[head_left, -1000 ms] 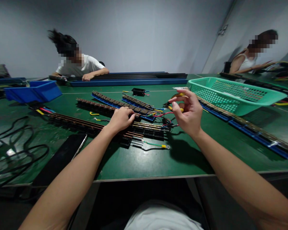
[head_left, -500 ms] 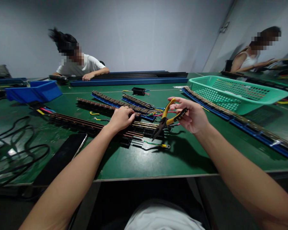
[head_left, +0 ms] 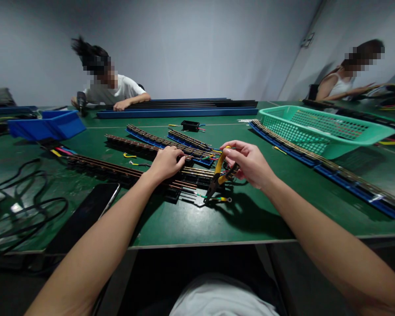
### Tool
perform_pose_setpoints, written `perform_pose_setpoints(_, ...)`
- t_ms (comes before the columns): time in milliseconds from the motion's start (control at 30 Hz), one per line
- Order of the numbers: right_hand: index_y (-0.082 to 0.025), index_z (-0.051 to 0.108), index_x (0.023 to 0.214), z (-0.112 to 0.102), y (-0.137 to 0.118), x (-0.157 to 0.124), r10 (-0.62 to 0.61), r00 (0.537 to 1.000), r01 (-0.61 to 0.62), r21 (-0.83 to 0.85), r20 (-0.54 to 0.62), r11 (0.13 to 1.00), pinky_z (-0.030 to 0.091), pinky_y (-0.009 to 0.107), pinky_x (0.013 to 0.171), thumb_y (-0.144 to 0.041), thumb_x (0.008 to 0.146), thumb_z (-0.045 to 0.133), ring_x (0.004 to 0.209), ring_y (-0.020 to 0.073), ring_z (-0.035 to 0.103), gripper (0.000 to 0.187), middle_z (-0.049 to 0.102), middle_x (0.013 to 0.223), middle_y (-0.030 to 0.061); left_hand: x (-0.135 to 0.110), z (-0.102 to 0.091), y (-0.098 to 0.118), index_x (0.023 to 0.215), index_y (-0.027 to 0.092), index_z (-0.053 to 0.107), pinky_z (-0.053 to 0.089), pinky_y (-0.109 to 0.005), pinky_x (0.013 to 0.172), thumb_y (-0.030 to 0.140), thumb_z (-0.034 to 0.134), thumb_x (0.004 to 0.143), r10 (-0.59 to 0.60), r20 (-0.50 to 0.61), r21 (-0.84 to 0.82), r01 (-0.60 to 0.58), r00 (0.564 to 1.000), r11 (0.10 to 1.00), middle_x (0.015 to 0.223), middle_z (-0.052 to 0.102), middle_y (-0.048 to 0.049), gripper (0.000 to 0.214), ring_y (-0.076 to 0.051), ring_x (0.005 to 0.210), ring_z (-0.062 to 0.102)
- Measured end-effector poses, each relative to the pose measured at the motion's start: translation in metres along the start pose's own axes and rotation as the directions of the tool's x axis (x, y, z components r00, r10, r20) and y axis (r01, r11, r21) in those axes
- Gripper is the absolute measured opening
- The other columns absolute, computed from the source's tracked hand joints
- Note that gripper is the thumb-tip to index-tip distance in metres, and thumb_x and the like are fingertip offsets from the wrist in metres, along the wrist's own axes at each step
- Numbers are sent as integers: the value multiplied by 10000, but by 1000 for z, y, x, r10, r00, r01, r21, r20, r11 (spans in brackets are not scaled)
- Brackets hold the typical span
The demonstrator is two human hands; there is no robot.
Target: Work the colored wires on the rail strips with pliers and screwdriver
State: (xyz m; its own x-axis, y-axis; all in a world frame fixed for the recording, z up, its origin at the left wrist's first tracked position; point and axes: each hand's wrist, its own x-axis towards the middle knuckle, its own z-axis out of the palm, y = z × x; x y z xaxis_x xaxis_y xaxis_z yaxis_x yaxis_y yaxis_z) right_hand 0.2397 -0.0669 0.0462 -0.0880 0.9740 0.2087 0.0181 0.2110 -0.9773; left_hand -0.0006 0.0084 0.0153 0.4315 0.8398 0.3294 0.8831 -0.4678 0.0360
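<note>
My left hand [head_left: 166, 163] rests with curled fingers on a long dark rail strip with copper bars [head_left: 118, 171] lying across the green table [head_left: 250, 219], pressing down on its right end. My right hand [head_left: 248, 163] grips yellow-handled pliers [head_left: 218, 176], jaws pointing down and left. The jaw tips sit by a green wire with a yellow ring terminal [head_left: 217, 199] that comes out of the strip's end. Red, yellow and blue wires [head_left: 213, 154] bunch just behind the pliers.
More rail strips [head_left: 161, 142] lie behind. A teal basket [head_left: 316, 127] stands right, a blue bin [head_left: 48, 125] left, long blue channels [head_left: 177, 112] at the back. A phone [head_left: 85, 215] and black cables [head_left: 16, 206] lie near left. Two people work at the far side.
My right hand turned the pliers jaws-down and brought them down and left to the strip's wired end. My left hand has stayed on the strip.
</note>
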Motion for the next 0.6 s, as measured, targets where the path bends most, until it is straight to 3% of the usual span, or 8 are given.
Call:
perform_pose_setpoints(67,-166,621,928,2,1,-5,-158,987,158,-105,9,982,347,180,373,-436,758,726,469,69,452,336,555,636,-42,0,0,0,1060,156,737,479,-369,889,319,498,952,0,1,1,0,1000,1000,1049,722,-99,309,-260,1012,632)
perform_pose_setpoints(167,-184,608,952,7,2,-15,-359,931,365,-203,67,909,364,194,470,-379,798,714,558,78,445,269,520,688,-37,0,0,0,1062,155,738,480,-368,890,317,501,953,4,-4,-4,-4,1000,1000,1045,720,-99,307,-259,1010,632)
perform_pose_setpoints(300,-225,586,1042,12,2,-26,-477,861,505,-192,175,841,410,223,537,-348,792,730,682,103,477,314,511,950,14,0,0,0,1068,150,737,479,-366,900,317,504,954,4,-7,-10,-4,1000,1000,1043,718,-102,309,-258,1012,634)
perform_pose_setpoints(433,-261,495,1150,13,4,-29,-384,861,417,-32,334,908,396,217,523,-294,797,741,628,71,440,431,532,1105,29,0,0,0,1064,150,737,477,-368,900,312,500,953,4,-5,-10,-4,1000,1000,1046,715,-108,308,-262,1023,633)
perform_pose_setpoints(533,-262,442,1203,13,10,-26,-254,852,270,31,458,962,464,234,597,-291,795,761,718,106,544,519,581,1069,32,0,1,0,1054,159,738,476,-370,899,318,495,953,5,-10,-13,-6,1000,1000,1042,717,-102,307,-261,1019,632)
perform_pose_setpoints(600,-242,458,1151,14,14,-22,-189,856,208,14,482,978,505,263,660,-315,790,773,783,139,593,484,602,984,23,0,2,0,1053,157,738,477,-373,899,319,499,950,6,-13,-12,-7,1000,1000,1037,717,-101,307,-261,1012,632)
